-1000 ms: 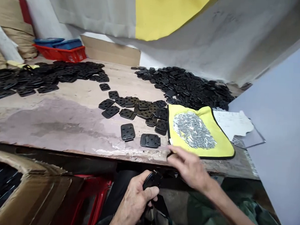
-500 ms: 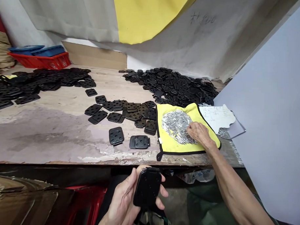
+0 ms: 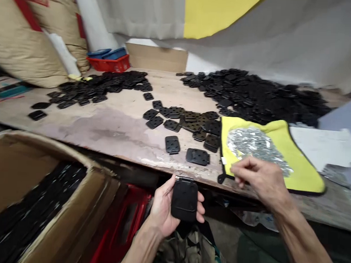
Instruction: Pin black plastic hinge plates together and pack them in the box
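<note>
My left hand [image 3: 162, 209] is wrapped round a flat black plastic hinged plate [image 3: 184, 201], held over my lap just below the table's front edge. Its hinge end points up and away from me. My right hand [image 3: 258, 178] hovers above the near left part of a yellow cloth [image 3: 303, 174], thumb and fingertips pinched together. Whatever is between those fingertips is too small and blurred to tell. Beyond that hand, a pile of small silvery metal pins [image 3: 251, 142] lies on the cloth. Two black plates [image 3: 172, 145] rest by themselves left of it.
Heaps of black plates [image 3: 246, 91] stand at the back right and back left [image 3: 102, 88] of the table [image 3: 112, 133]. A red basket [image 3: 108, 64] sits behind. At lower left are an open cardboard box [image 3: 84, 182] holding black pieces and a red stool [image 3: 132, 214].
My right hand has come off the pin pile, moving left and closer to my left hand, fingers pinched. The view has swung left, bringing the cardboard box's inside into sight.
</note>
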Available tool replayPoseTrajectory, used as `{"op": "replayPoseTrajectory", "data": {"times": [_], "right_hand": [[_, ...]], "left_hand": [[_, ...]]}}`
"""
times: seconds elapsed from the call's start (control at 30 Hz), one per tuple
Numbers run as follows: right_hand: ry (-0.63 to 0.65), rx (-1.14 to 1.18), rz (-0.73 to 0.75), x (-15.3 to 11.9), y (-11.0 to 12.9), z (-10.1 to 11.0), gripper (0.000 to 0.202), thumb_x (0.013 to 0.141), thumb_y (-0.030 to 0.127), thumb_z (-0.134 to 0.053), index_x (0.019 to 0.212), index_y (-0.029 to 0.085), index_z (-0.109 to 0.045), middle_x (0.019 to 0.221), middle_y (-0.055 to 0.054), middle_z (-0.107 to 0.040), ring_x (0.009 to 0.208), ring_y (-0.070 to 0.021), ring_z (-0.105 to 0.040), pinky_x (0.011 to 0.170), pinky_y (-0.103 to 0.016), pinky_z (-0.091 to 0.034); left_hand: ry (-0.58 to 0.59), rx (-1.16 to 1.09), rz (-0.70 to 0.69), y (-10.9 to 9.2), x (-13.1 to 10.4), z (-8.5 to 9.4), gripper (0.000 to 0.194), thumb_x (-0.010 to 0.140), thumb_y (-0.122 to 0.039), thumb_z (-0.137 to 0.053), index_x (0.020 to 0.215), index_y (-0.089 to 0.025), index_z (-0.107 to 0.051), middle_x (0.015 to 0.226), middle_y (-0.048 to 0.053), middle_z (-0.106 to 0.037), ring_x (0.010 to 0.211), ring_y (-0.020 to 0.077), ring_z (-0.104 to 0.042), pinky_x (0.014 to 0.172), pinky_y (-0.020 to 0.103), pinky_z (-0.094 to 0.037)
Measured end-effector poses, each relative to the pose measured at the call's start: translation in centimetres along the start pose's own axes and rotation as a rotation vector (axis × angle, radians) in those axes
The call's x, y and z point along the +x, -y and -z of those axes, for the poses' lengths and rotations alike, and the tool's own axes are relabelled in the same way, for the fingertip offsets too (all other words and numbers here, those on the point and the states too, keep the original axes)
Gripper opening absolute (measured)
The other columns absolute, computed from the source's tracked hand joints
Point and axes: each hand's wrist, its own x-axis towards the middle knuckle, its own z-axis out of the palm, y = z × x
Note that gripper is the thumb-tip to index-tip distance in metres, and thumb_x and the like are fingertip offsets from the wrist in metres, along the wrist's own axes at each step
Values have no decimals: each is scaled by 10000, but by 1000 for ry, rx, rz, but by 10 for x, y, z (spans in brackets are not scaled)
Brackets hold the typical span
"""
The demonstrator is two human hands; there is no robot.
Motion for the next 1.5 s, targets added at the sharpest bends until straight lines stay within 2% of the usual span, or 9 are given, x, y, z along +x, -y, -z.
{"op": "replayPoseTrajectory", "data": {"times": [0.1, 0.17, 0.27, 0.4, 0.63, 0.83, 1.07, 1.2, 1.5], "right_hand": [[366, 421, -64, -34, 17, -46, 264, 613, 372, -760, 613, 155, -608, 509, -23, -598, 400, -121, -520, 398, -225, -421], [482, 598, -126, -46, 24, -72, 259, 618, 336, -784, 705, 150, -627, 558, -24, -628, 405, -112, -527, 394, -214, -422], [456, 731, -161, -48, 29, -96, 308, 608, 302, -816, 816, 137, -661, 592, -15, -634, 421, -98, -532, 404, -200, -431], [459, 724, -149, -40, 34, -107, 300, 592, 280, -836, 805, 119, -700, 541, -5, -603, 412, -86, -518, 399, -182, -409], [492, 745, -211, -38, 45, -117, 319, 556, 263, -842, 810, 111, -722, 530, -13, -608, 381, -77, -495, 388, -181, -376], [502, 759, -278, -37, 46, -120, 340, 520, 264, -845, 793, 111, -715, 553, -23, -631, 366, -75, -482, 372, -186, -371], [491, 720, -242, -39, 44, -120, 207, 558, 249, -759, 692, 127, -658, 557, -40, -660, 386, -104, -534, 360, -182, -385], [379, 649, -219, -40, 40, -112, 103, 563, 190, -698, 634, 134, -649, 457, 30, -574, 390, -66, -492, 378, -147, -363], [181, 769, -200, -58, 25, -76, 80, 565, 174, -679, 562, 149, -602, 461, 12, -577, 363, -73, -438, 359, -180, -280]], "left_hand": [[35, -80, -5, -4, -3, 15, 746, 937, -533, -176, 819, -3, -686, 792, 201, -694, 611, 270, -678, 528, 395, -548], [58, -120, -22, -5, -8, 25, 746, 935, -538, -174, 831, -7, -688, 785, 208, -695, 597, 261, -675, 513, 374, -539], [96, -160, -40, -8, -17, 37, 727, 935, -536, -186, 829, -23, -690, 767, 207, -698, 583, 259, -674, 509, 369, -534], [115, -186, -41, -11, -25, 49, 721, 935, -536, -193, 823, -25, -689, 763, 192, -702, 580, 261, -681, 502, 376, -547], [149, -224, -42, -10, -23, 58, 748, 934, -545, -181, 827, -7, -689, 763, 172, -699, 580, 253, -687, 486, 367, -561], [104, -244, -30, -13, -21, 58, 729, 939, -533, -162, 870, -20, -675, 736, 161, -688, 556, 245, -676, 460, 362, -551], [-103, -176, -47, -16, -26, 49, 585, 956, -441, -288, 828, -33, -688, 676, 140, -681, 469, 206, -631, 405, 332, -523], [-185, -62, -40, -20, -23, 39, 553, 961, -362, -294, 718, -51, -682, 649, 133, -666, 454, 204, -608, 389, 329, -503], [-169, 74, 13, -10, -7, 6, 551, 948, -352, -310, 681, -42, -680, 614, 131, -642, 436, 201, -582, 391, 334, -498]]}}
